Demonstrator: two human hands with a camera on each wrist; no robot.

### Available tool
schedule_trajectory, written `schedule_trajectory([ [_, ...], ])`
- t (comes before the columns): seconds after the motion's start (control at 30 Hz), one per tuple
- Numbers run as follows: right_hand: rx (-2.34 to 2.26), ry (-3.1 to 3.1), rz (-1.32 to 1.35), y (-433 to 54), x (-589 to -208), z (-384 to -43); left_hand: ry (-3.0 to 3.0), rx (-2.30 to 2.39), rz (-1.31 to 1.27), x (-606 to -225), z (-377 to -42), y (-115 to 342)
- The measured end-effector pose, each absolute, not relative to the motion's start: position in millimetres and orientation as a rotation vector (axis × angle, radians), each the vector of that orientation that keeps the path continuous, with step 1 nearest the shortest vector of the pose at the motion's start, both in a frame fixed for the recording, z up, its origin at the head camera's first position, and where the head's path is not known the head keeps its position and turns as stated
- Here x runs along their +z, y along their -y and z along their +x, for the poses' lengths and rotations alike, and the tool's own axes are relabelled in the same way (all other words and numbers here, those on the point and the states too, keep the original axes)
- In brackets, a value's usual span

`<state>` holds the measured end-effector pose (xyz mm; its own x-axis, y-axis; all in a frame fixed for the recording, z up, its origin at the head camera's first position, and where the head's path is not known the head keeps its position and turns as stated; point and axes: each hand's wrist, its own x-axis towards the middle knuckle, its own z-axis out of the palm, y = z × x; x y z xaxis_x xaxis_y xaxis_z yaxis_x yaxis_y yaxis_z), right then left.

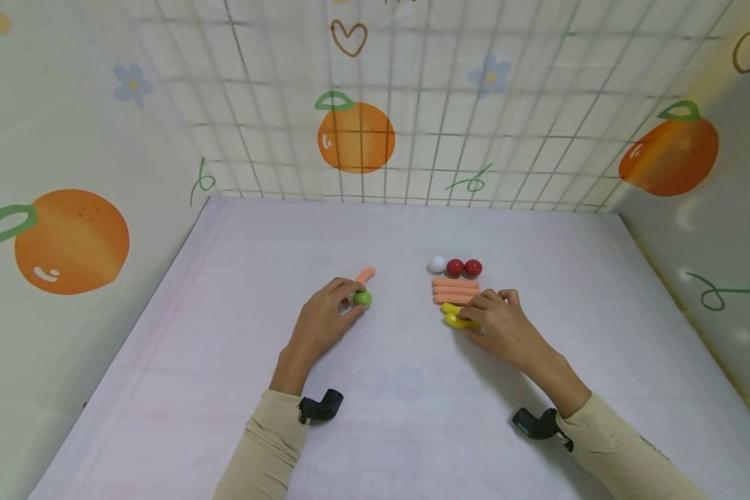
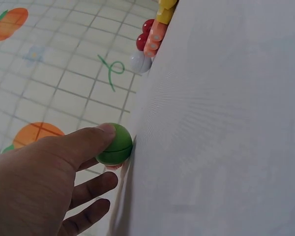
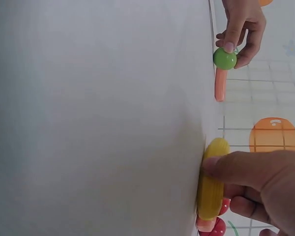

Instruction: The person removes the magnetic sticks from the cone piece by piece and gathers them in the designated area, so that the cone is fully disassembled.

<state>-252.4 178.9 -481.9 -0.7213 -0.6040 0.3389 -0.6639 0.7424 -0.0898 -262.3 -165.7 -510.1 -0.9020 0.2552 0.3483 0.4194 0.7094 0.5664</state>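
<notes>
My left hand (image 1: 325, 316) pinches a glossy green ball (image 1: 362, 298) between thumb and fingers, low at the tabletop. A curved pink sausage-shaped piece (image 1: 366, 275) lies just beyond that ball. Over on the right, my right hand (image 1: 503, 326) grips the nearer of two yellow banana-shaped toys (image 1: 454, 321); in the right wrist view its thumb lies on the ridged yellow toy (image 3: 211, 189), with fingers behind. The farther yellow toy (image 1: 450, 307) lies beside it, partly hidden by the fingers. Three straight pink sausage-shaped pieces (image 1: 455, 291) lie in parallel just past them.
A white ball (image 1: 437, 264) and two red balls (image 1: 464, 267) stand in a row behind the pink pieces. The pale cloth-covered table (image 1: 387, 430) meets a printed curtain with a grid (image 1: 425, 167) at the back; side curtains flank it.
</notes>
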Motion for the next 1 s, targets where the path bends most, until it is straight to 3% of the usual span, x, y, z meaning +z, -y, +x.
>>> schedule_trajectory([
  [0.57,0.406,2.579,1.01,-171,-475,-251,2.624,-0.887,-0.627,-507,-257,151],
  [1.0,0.66,2.578,1.065,-109,-465,-266,2.586,-0.83,-0.573,-518,-263,157],
])
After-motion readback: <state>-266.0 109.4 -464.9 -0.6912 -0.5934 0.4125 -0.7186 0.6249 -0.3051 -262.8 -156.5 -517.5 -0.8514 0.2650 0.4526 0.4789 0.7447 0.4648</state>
